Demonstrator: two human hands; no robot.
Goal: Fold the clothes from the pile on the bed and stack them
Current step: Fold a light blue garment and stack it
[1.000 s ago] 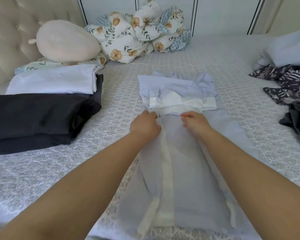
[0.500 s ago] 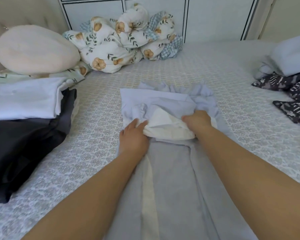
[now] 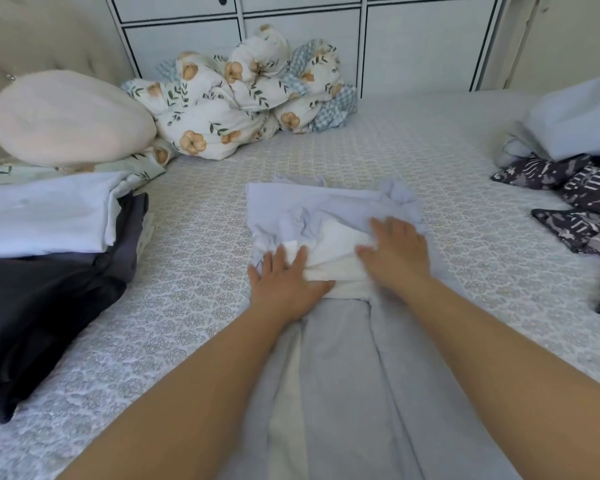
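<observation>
In the head view, a pale blue garment (image 3: 343, 375) lies at the middle of the bed (image 3: 205, 271), its long axis running from the near edge toward the far side, with its far end folded back into a bunched layer showing white lining. The left hand (image 3: 284, 282) presses flat on the left of that fold, fingers spread and straight. The right hand (image 3: 395, 254) presses flat on the right of it, fingers likewise straight, slightly blurred. At left sits a stack of folded clothes (image 3: 49, 244), light blue above dark. At far right lies the unfolded pile (image 3: 575, 188). A round cushion (image 3: 70, 119) and floral bedding (image 3: 243, 98) lie at the far side.
</observation>
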